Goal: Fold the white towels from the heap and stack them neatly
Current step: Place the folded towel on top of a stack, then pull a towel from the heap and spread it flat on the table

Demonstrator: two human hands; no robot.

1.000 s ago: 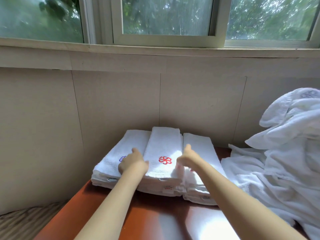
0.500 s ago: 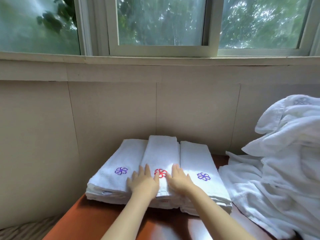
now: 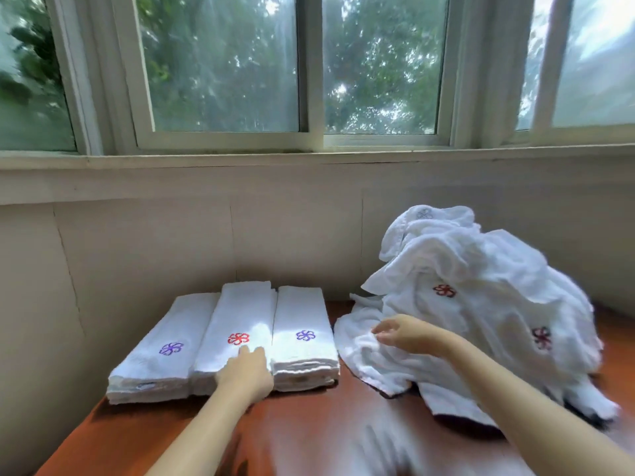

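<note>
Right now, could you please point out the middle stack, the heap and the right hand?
middle stack (image 3: 240, 310): head view, top towel
heap (image 3: 481, 304): head view, middle
right hand (image 3: 409, 334): head view, its middle

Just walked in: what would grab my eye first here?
Three stacks of folded white towels sit side by side at left, near the wall. A rumpled heap of white towels fills the right. The left hand rests on the middle one; the right hand reaches toward the heap.

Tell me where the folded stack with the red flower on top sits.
Head view, left of centre on the table: the red-flower stack is the middle of three, between two purple-flower stacks, with the left hand on its near end.
</note>
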